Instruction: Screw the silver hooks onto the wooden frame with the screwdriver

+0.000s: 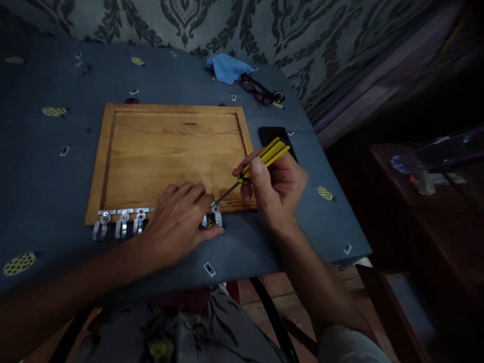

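Note:
A wooden board with a raised frame lies on the table. Along its near edge runs a metal hook rail with several silver hooks jutting toward me. My left hand grips the rail and the board's edge, fingers on the wood and thumb below, and covers the middle hooks. In my right hand is a yellow and black screwdriver, held slanted. Its tip meets the rail at the rightmost hook, just right of my left fingers; whether it sits in a screw is too small to tell.
The table has a blue-grey cloth with pineapple prints. A black phone lies right of the board, partly behind my right hand. Farther back are a blue cloth and dark-framed glasses. A patterned wall borders the far side.

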Available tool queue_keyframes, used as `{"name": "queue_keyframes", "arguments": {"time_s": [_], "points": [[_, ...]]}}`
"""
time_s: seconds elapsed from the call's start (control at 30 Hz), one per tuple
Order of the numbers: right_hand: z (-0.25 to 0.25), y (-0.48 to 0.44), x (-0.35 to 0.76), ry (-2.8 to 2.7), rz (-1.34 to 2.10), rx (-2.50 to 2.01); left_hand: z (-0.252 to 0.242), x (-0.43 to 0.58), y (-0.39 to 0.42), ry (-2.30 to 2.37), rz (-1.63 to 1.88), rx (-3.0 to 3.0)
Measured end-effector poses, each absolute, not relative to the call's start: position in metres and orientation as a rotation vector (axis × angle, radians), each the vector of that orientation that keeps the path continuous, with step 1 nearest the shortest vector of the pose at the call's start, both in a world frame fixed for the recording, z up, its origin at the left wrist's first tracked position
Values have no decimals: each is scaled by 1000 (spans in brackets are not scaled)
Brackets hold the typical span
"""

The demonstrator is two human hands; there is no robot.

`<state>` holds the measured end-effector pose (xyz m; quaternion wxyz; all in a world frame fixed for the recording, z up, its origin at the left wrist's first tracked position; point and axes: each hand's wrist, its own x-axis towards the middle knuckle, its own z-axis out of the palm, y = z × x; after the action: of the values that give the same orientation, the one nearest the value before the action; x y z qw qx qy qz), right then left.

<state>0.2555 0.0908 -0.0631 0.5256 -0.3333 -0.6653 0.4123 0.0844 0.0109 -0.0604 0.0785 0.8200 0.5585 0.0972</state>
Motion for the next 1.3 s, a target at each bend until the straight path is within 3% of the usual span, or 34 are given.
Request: {"name": "queue_keyframes", "arguments": {"time_s": [0.4, 0.63, 0.97, 1.3], "points": [[-58, 91, 256, -1611, 1066, -814, -60, 85, 12, 1660, 288, 2421], [-55, 92, 259, -1653, 1326, -627, -56, 85, 13, 1649, 214, 2396], [-54, 95, 258, -1669, 1145, -573, -56, 86, 14, 1641, 181, 2368], [-50, 91, 263, -1642, 1371, -583, -51, 87, 14, 1651, 116, 2331]]}}
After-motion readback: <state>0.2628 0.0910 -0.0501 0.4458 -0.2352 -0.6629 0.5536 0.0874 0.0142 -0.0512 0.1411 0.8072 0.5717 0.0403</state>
